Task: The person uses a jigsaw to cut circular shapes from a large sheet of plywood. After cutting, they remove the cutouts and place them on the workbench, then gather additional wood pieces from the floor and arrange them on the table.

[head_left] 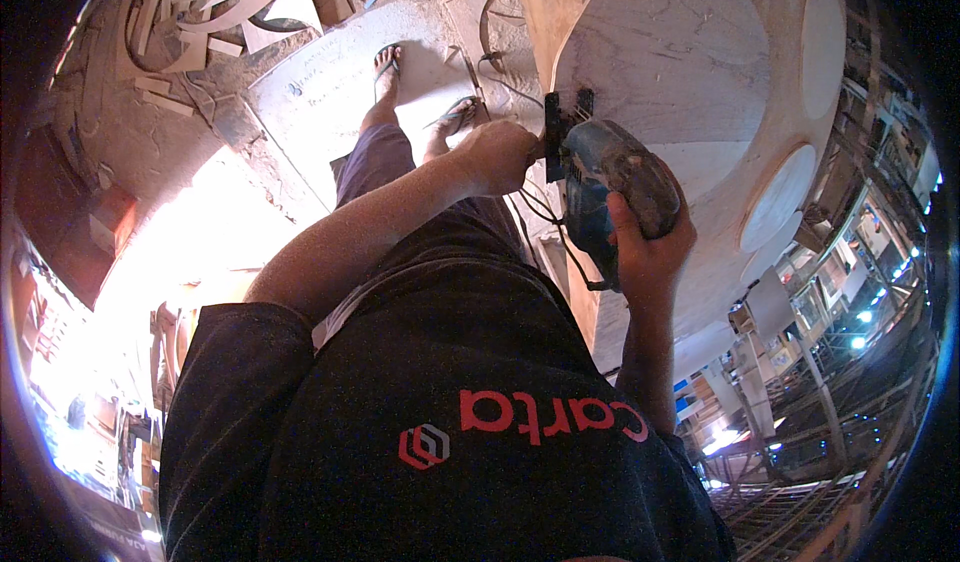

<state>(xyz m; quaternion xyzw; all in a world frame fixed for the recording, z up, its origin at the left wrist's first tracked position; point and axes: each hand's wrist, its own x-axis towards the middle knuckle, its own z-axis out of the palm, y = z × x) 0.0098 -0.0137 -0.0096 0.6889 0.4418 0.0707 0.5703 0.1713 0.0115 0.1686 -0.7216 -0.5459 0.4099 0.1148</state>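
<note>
"Tool [632, 177], dusty and blue-black: where is it?"
"Right of the person's dark shirt [440, 362], by the near left side of a large round panel [670, 52]. I cannot tell whether they touch."
"And the right hand [655, 254]?"
"Grasping the rounded body, thumb laid along its side."
"The left hand [500, 158]?"
"Fingers curled in at the black plate [552, 140] on the tool's left end. Whether they grip it, I cannot tell."
"Further out?"
"Smaller round panels [780, 199] to the right; leftward, a sandalled foot [387, 60] on a pale board [300, 112], then wood offcuts [292, 10] on the floor."
</note>
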